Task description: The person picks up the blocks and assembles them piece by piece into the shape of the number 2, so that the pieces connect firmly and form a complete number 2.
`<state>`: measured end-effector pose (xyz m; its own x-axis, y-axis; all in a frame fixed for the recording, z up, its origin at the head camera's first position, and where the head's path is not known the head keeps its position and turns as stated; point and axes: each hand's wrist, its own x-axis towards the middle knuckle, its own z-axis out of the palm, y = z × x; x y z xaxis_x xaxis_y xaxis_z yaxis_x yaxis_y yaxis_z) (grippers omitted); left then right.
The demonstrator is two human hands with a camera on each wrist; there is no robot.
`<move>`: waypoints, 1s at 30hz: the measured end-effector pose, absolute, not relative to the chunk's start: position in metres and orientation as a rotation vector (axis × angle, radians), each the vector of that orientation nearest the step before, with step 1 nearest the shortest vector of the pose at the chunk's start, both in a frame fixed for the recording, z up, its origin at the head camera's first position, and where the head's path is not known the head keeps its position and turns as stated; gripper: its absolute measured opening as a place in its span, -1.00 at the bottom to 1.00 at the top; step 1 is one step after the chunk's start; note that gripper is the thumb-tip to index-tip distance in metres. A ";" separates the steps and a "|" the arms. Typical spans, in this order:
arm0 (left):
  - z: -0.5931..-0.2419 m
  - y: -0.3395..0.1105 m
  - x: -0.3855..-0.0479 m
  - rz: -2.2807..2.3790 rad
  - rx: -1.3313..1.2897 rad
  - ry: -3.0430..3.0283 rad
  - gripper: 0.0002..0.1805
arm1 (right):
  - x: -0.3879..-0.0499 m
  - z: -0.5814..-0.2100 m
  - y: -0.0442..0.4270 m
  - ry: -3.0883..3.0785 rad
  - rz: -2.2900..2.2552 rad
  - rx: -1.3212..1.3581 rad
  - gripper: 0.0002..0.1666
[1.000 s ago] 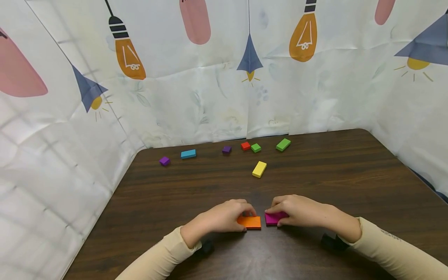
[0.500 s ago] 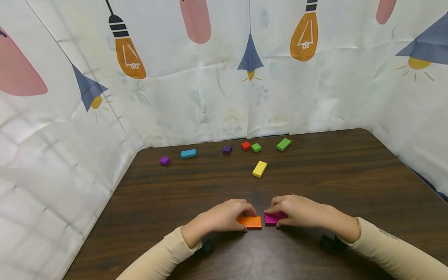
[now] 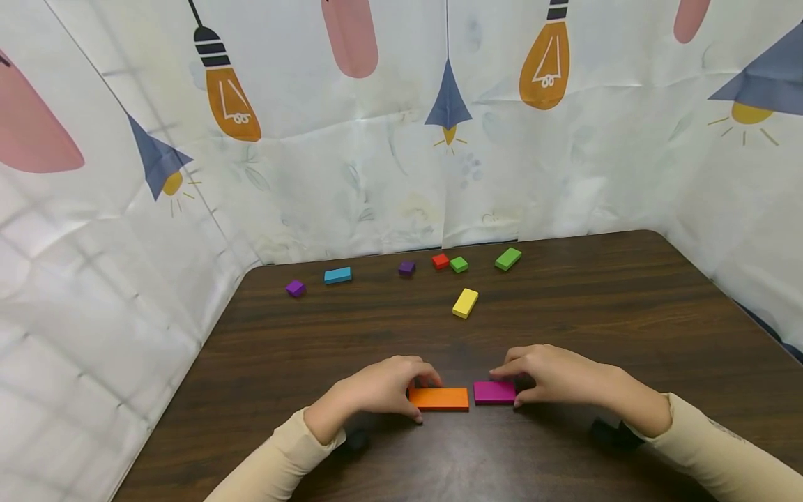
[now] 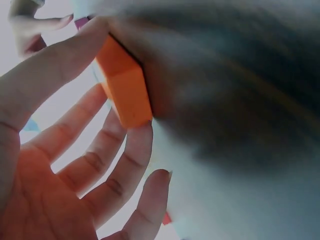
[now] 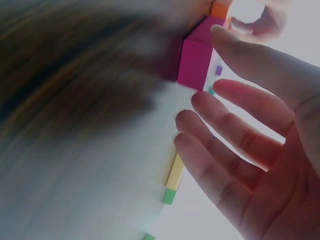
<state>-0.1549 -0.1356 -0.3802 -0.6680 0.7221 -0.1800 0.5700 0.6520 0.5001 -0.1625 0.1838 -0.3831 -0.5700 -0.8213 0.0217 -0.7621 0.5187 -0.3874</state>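
Note:
On the brown table, an orange block (image 3: 442, 399) lies flat in front of the person, longer than the magenta block (image 3: 493, 393) to its right. A narrow gap parts their facing ends. My left hand (image 3: 383, 387) hovers round the orange block's left end, thumb and fingers spread loosely. In the left wrist view, fingertips are at or very near the orange block's end (image 4: 131, 102); contact is hard to tell. The right hand (image 3: 564, 375) stands at the magenta block's right end, fingers relaxed and apart; the right wrist view shows the magenta block (image 5: 195, 62) just beyond the fingertips.
Farther back lie a yellow block (image 3: 465, 304), a green block (image 3: 508, 259), a small green cube (image 3: 459, 265), a red cube (image 3: 440, 261), two purple cubes, one being the left cube (image 3: 295, 288), and a blue block (image 3: 338, 275). A patterned curtain (image 3: 376, 174) hangs behind the table.
Both hands have loosened and drawn outward, the left hand leftward and the right hand rightward, uncovering more of the orange and magenta blocks. The blocks have stayed in place.

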 end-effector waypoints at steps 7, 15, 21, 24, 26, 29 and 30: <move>-0.379 -0.146 -0.157 0.606 1.007 2.496 -0.51 | -0.163 -0.385 0.189 2.578 -0.528 -1.377 -0.46; -0.381 -0.145 -0.159 0.624 1.037 2.508 -0.59 | -0.160 -0.386 0.184 2.567 -0.538 -1.341 -0.55; -0.382 -0.144 -0.159 0.630 1.023 2.515 -0.63 | -0.160 -0.386 0.182 2.567 -0.538 -1.348 -0.56; -0.383 -0.144 -0.158 0.626 1.018 2.517 -0.63 | -0.161 -0.387 0.181 2.564 -0.535 -1.349 -0.56; -0.383 -0.144 -0.158 0.625 1.017 2.518 -0.63 | -0.161 -0.387 0.180 2.562 -0.533 -1.347 -0.56; -0.383 -0.144 -0.157 0.628 1.009 2.521 -0.64 | -0.160 -0.387 0.180 2.559 -0.538 -1.351 -0.56; -0.383 -0.144 -0.157 0.630 1.004 2.522 -0.64 | -0.160 -0.388 0.180 2.558 -0.540 -1.352 -0.56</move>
